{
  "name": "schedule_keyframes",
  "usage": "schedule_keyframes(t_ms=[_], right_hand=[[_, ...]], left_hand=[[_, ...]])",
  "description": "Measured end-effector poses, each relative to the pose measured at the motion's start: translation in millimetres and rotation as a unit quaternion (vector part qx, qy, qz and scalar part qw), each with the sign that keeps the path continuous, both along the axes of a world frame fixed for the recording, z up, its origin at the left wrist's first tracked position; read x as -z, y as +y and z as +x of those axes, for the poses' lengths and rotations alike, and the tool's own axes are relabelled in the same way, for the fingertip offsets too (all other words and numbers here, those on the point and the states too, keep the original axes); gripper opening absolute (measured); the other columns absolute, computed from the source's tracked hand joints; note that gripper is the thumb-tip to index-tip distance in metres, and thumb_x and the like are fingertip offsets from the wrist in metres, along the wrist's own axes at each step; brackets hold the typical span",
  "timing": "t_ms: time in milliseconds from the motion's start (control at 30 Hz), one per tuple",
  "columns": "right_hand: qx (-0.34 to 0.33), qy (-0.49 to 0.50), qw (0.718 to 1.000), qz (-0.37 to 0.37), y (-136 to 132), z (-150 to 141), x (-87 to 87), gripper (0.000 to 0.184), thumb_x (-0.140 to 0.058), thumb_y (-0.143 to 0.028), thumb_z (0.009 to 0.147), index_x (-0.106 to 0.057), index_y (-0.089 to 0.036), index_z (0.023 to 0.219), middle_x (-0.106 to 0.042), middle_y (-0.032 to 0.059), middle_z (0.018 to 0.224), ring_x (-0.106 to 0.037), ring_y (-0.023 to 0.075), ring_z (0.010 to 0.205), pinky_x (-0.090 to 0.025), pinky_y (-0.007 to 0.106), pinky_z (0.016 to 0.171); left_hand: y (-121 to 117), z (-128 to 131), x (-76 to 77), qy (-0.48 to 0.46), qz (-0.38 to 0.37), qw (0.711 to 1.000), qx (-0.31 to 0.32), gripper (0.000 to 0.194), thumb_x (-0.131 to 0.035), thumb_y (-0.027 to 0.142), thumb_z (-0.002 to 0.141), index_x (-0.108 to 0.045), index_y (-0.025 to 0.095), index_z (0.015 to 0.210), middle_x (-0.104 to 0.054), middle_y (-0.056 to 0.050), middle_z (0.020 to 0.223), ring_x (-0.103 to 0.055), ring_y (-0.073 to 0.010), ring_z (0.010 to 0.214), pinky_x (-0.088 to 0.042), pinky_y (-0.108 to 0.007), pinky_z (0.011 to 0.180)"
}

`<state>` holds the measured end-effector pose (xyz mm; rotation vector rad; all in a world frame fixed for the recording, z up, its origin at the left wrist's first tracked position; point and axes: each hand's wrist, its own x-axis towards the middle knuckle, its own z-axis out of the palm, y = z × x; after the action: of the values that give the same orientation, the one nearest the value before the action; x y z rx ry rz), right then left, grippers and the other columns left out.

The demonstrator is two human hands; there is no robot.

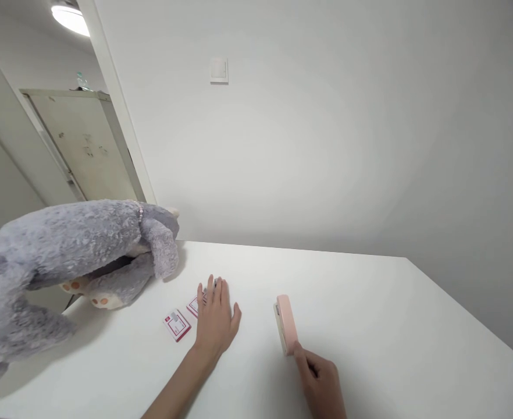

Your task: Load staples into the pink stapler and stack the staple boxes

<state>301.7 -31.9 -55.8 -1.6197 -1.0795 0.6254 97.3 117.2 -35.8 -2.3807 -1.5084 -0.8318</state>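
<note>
A pink stapler with a pale base is on the white table, pinched at its near end by my right hand. My left hand reaches forward with its fingers stretched out, palm down. Beneath those fingers a small white box with a magenta border is partly covered. Something grey shows by the fingertips, too hidden to name. Just left of the hand lies a second small box, white and magenta, with a grey patch on its top.
A large grey-purple plush toy sprawls over the table's left side. The white table meets a wall with a light switch at the back. Beyond the wall's edge stands a metal cabinet.
</note>
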Motion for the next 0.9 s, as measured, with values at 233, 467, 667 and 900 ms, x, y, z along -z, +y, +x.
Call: schedule_keyframes(t_ms=[233, 467, 667, 900], right_hand=[[-0.038, 0.000, 0.999, -0.020, -0.6, 5.5, -2.5, 0.054, -0.051, -0.057, 0.094, -0.029, -0.024, 0.058, -0.018, -0.0034, 0.064, -0.019, 0.0120, 0.060, -0.014, 0.029, 0.052], [-0.037, 0.001, 0.999, -0.035, -1.2, 4.1, -7.0, 0.050, -0.048, -0.056, 0.094, -0.027, -0.024, 0.061, -0.020, -0.0031, 0.064, -0.023, 0.0124, 0.060, -0.017, 0.029, 0.053], [-0.041, -0.017, 0.998, -0.050, -2.7, 4.3, -8.3, 0.049, -0.043, -0.057, 0.096, -0.023, -0.024, 0.065, -0.020, -0.0030, 0.064, -0.022, 0.0122, 0.060, -0.016, 0.029, 0.054], [-0.059, -0.038, 0.996, -0.055, -2.0, 4.7, -3.3, 0.048, -0.040, -0.056, 0.097, -0.021, -0.025, 0.066, -0.020, -0.0033, 0.062, -0.022, 0.0123, 0.059, -0.016, 0.029, 0.054]], left_hand=[[-33.3, -9.1, -2.3, -0.021, 0.013, 1.000, 0.018, 0.065, -0.049, 0.023, 0.096, -0.036, 0.009, 0.159, -0.038, -0.020, 0.166, -0.021, -0.0383, 0.159, -0.023, -0.063, 0.128], [-79.8, -15.0, -14.8, -0.051, -0.080, 0.982, 0.162, 0.047, -0.048, 0.019, 0.099, -0.050, 0.027, 0.145, -0.052, -0.010, 0.156, -0.052, -0.0289, 0.143, -0.049, -0.045, 0.114], [-84.7, -17.2, -29.8, -0.208, -0.246, 0.940, 0.109, 0.013, -0.050, 0.033, 0.099, -0.057, 0.024, 0.105, -0.066, -0.002, 0.087, -0.059, -0.0143, 0.062, -0.049, -0.027, 0.060], [-78.7, -17.4, -26.8, -0.269, -0.336, 0.901, 0.060, 0.030, -0.054, 0.038, 0.093, -0.040, 0.022, 0.071, -0.042, 0.006, 0.060, -0.039, -0.0112, 0.057, -0.030, -0.024, 0.055]])
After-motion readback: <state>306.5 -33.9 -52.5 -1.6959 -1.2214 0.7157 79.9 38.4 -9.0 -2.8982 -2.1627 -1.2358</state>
